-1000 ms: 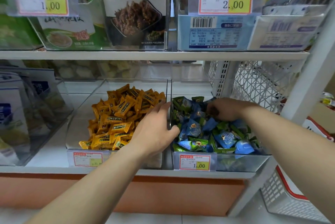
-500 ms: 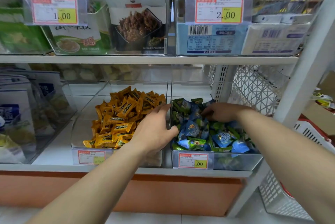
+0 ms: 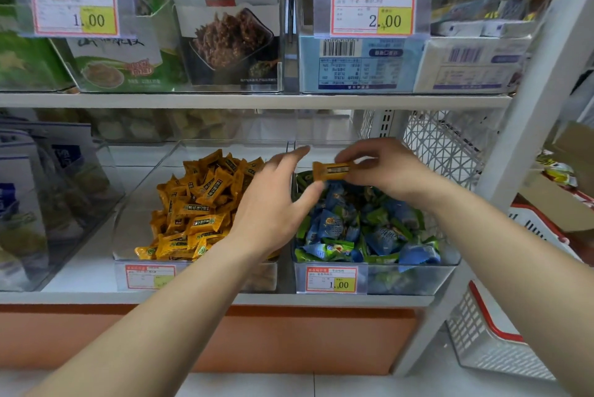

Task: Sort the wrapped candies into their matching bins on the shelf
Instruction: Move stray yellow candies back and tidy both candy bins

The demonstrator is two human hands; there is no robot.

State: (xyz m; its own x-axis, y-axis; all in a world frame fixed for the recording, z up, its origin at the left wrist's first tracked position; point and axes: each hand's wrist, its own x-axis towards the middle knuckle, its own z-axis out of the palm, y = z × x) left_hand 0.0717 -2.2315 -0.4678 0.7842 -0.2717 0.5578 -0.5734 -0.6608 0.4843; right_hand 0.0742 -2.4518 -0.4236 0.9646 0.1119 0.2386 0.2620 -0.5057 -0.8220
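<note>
The right hand (image 3: 385, 171) pinches one orange candy (image 3: 331, 170) between thumb and fingertips, above the blue-and-green bin (image 3: 401, 277). The left hand (image 3: 273, 207), fingers spread and holding nothing, is just beside it, near the orange bin (image 3: 135, 236)

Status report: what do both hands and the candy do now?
Right hand pinches orange candy above blue-green bin. Left hand open, close beside candy. Orange bin to the left, path unobstructed.
</note>
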